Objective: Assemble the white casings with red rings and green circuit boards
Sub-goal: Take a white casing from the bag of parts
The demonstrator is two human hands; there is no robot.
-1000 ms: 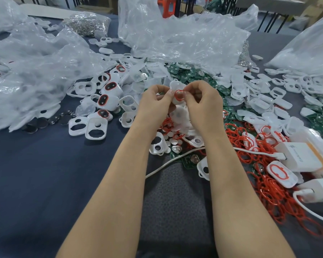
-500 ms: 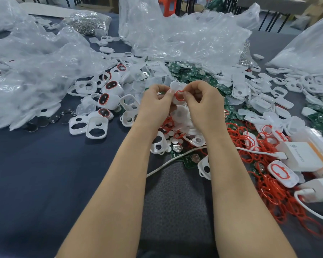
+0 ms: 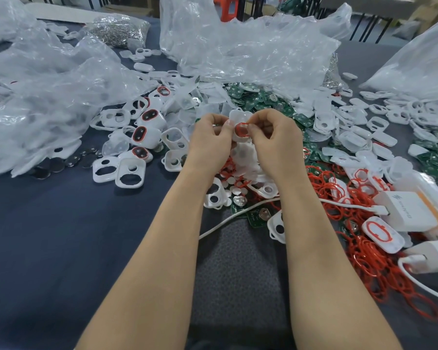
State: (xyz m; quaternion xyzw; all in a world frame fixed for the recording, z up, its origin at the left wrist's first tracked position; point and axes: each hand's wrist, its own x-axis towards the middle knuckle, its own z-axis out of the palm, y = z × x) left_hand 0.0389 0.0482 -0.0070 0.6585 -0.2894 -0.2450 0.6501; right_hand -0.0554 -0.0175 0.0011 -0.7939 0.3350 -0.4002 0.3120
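Two hands (image 3: pixel 211 137) (image 3: pixel 276 140) on one white casing (image 3: pixel 239 116), one red ring (image 3: pixel 241 129).

One white casing (image 3: pixel 239 117) was raised at the centre of the frame, with a red ring (image 3: pixel 241 129) lying against its face. To its left, empty casings (image 3: pixel 129 173) lay flat on the worktop (image 3: pixel 48 236) beside several ring-fitted casings (image 3: pixel 147 133). Green circuit boards (image 3: pixel 250 97) were heaped just above centre, with more at the right edge. Loose red rings (image 3: pixel 364 253) sprawled in a tangle across the lower right.
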